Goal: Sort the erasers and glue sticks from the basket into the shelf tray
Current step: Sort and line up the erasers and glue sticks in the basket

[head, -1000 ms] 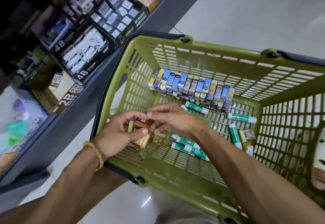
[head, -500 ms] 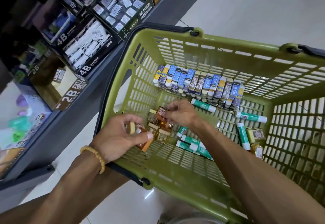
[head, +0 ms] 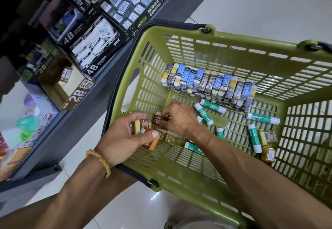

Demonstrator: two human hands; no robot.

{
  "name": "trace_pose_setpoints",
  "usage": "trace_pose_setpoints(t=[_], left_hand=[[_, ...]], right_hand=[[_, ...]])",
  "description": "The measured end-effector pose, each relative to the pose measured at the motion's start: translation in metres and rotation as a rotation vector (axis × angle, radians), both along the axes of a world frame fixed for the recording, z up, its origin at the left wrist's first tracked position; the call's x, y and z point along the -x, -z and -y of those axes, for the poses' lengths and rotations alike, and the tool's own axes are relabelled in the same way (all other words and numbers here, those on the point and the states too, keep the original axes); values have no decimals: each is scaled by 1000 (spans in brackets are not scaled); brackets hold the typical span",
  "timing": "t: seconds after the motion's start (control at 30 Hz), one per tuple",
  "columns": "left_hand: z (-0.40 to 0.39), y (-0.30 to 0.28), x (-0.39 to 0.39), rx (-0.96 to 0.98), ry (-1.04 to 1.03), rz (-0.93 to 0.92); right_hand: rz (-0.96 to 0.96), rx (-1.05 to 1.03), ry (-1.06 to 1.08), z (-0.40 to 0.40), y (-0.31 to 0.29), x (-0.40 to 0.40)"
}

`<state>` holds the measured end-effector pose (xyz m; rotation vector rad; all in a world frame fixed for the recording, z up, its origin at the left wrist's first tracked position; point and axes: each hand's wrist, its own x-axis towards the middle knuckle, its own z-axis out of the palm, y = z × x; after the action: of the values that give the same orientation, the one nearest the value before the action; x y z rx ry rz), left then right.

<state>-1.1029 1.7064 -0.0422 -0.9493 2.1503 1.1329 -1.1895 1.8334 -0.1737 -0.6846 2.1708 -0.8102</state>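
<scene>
Olive plastic basket, slatted, far-right corner cut off by the frame edge. Contents: a row of erasers in blue, yellow and brown sleeves, stacked against the far wall, lower layers mostly hidden; green-and-white glue sticks scattered on the floor slats, several partly covered by the right forearm; two amber-wrapped pieces near the right wall, labels too small to read. Left hand: grip clamped on a bundle of amber erasers, thumb across the front, count unclear. Right hand: fingertips pinched on one amber eraser just beside the bundle, palm side hidden. Beaded bracelet on the left wrist. Shelf at left carries 2B tray and 4B boxes; upper left is dark and unreadable.
</scene>
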Motion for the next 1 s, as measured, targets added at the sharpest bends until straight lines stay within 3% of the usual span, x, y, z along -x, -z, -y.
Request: trace_pose_setpoints(t=[0.37, 0.5, 0.6, 0.67, 0.9, 1.0], left_hand=[[-4, -4, 2, -22, -29, -22], [-13, 0, 10, -55, -111, -37], [-24, 6, 19, -71, -255, -77], [-30, 8, 24, -99, -335, -116], [-35, 4, 23, -80, -378, -176], [-31, -8, 12, -30, -339, -155]], right_hand=[[140, 57, 110, -4, 6, 2], [532, 243, 290, -27, -16, 13], [891, 404, 219, -47, -35, 16], [1006, 494, 191, -53, -42, 13], [1110, 626, 487, -60, -36, 8], [964, 480, 542, -66, -22, 10]])
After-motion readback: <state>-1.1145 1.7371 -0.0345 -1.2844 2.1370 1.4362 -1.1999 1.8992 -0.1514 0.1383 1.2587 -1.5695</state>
